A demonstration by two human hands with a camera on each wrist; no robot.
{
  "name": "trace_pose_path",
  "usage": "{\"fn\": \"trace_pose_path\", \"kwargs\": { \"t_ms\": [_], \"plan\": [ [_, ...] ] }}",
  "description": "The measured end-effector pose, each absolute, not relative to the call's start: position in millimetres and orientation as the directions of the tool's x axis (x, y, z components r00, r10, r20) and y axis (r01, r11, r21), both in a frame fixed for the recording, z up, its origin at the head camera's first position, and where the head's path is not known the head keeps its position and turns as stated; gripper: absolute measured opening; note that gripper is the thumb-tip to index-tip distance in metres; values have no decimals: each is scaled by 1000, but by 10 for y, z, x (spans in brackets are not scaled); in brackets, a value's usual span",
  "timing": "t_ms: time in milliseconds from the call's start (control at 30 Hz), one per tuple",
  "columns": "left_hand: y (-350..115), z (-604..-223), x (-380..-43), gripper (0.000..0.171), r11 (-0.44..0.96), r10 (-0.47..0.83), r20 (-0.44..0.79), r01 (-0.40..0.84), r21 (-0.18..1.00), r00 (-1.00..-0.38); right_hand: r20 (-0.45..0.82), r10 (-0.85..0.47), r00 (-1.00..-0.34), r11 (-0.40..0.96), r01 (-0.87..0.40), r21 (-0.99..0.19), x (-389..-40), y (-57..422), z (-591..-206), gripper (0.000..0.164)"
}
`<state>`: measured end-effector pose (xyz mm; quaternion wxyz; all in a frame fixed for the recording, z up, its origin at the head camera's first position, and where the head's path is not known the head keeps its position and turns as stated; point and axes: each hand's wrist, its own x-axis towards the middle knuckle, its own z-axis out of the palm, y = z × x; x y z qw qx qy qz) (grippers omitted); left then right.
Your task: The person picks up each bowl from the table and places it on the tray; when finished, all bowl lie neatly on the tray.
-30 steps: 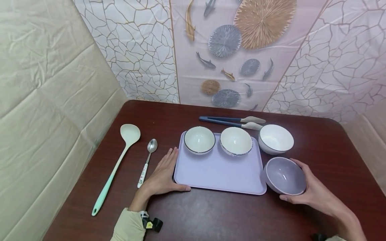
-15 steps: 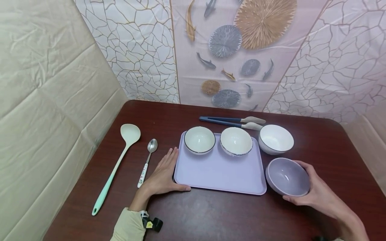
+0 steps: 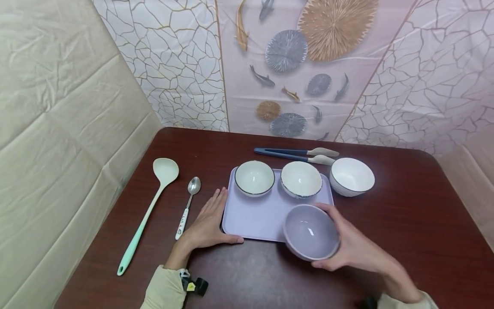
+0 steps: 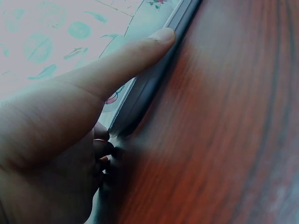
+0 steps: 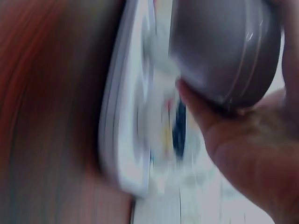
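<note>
My right hand (image 3: pixel 355 246) grips a purple-grey bowl (image 3: pixel 308 227) by its right side, thumb at the near side and fingers at the far side. In the right wrist view the bowl (image 5: pixel 215 46) is raised off the table, beside the tray's edge. The bowl overlaps the front right part of a lilac tray (image 3: pixel 252 219) in the head view. My left hand (image 3: pixel 206 223) rests at the tray's front left corner, fingers straight along its left side and thumb along the front edge. Two white bowls, a dark-rimmed one (image 3: pixel 254 182) and a blue-edged one (image 3: pixel 302 182), stand on the tray's back half.
Another white bowl (image 3: pixel 351 180) stands on the table off the tray's back right corner. Blue-handled tongs (image 3: pixel 283 153) lie behind the tray. To the left are a spoon (image 3: pixel 184 216) and a ladle (image 3: pixel 148 214) with a green handle. A patterned cloth wall (image 3: pixel 239 107) rises behind the table.
My right hand has carried the purple-grey bowl left, from the table at the tray's right to over its front right part. The left hand and tray stay put.
</note>
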<state>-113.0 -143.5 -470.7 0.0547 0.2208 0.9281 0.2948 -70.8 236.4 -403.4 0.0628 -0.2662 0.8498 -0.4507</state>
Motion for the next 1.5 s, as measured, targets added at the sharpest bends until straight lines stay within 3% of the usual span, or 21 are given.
{"fn": "trace_pose_path", "kwargs": {
  "t_ms": [267, 500, 767, 1500],
  "plan": [
    [-1448, -4728, -1135, 134, 727, 452, 66, 409, 552, -890, 128, -440, -889, 433, -335, -837, -858, 1558, -4105, 111],
    [-1463, -4736, -1136, 134, 726, 454, 77, 419, 546, -888, 125, -434, -892, 441, -331, -834, -956, 1266, -4288, 117],
    [-1463, -4727, -1148, 132, 724, 462, 78, 426, 543, -883, 170, -443, -880, 447, -382, -809, -1008, 1111, -4320, 120],
    [-1467, -4738, -1142, 134, 716, 460, 88, 427, 552, -884, 166, -442, -881, 444, -376, -813, -1073, 1065, -4399, 122]
  ]
}}
